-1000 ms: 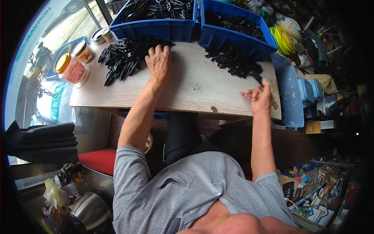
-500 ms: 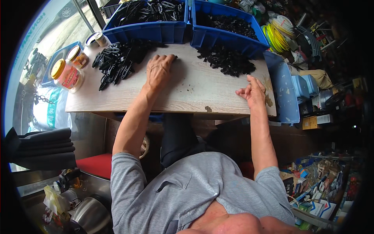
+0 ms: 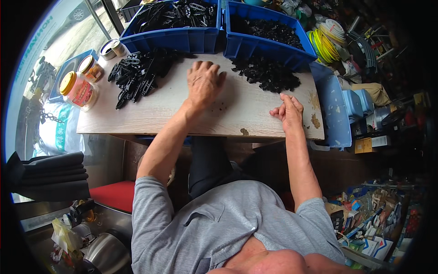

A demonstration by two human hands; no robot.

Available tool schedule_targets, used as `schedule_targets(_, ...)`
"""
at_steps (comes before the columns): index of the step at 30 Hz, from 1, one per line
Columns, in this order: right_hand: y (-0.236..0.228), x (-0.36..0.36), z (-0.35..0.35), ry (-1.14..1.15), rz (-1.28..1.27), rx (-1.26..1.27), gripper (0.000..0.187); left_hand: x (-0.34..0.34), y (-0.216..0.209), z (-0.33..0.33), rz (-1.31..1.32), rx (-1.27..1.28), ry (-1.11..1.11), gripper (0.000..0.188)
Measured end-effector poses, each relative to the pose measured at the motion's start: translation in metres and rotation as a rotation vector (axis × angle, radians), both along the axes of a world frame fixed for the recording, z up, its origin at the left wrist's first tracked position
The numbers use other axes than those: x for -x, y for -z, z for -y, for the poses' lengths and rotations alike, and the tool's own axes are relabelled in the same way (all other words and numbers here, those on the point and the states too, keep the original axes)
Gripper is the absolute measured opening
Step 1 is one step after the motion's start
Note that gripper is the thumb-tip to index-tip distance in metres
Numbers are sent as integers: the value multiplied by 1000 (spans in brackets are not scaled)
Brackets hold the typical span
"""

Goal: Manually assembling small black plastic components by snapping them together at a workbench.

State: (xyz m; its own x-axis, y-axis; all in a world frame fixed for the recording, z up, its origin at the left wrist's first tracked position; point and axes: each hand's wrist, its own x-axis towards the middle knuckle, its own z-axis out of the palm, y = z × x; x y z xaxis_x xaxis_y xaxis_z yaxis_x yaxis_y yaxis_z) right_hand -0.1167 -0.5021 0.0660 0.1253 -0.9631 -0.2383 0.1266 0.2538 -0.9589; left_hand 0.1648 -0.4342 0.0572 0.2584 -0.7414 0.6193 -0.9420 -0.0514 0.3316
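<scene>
My left hand [image 3: 204, 86] is palm down over the middle of the pale wooden table [image 3: 173, 109]. Its fingers reach forward and the thumb stands apart on the right; I see nothing held, though the palm side is hidden. To its left lies a heap of long black plastic buckle-like pieces [image 3: 143, 75]. My right hand [image 3: 290, 112] rests by the table's right side, fingers loosely bent and apart, with no object visible in it. Its fingertips come close to the near edge of a pile of small black plastic parts [image 3: 267, 75].
Behind the heaps stand a blue bin [image 3: 171, 41] of long black pieces and another blue bin [image 3: 269, 45] of small ones. Jars [image 3: 78, 90] and a tin [image 3: 118, 48] line the left edge. A blue tub [image 3: 333, 107] adjoins the right edge. Dark crumbs [image 3: 220, 108] dot the tabletop.
My left hand has moved right, away from the long-piece heap, and its thumb has swung out. My right hand has shifted slightly left and toward me.
</scene>
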Motion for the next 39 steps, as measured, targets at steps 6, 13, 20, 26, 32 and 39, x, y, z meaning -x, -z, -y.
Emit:
schedule_targets(6,2,-3,-1,-18,-5,16,16,27,13,58,100,-91,-86,16)
schedule_targets(13,3,3,-4,-27,70,46,15,32,22,58,92,-70,52,13)
schedule_targets(20,7,2,-5,-79,59,79,16,47,2,7,-123,271,179,20)
schedule_targets(26,-2,-16,-19,-233,80,50,24,73,1,-29,-226,354,251,25)
schedule_targets(32,-6,-41,-34,-423,137,98,31,81,2,-39,-226,335,338,26)
schedule_targets(39,0,-45,-34,-451,136,107,21,78,2,-47,-285,235,457,27)
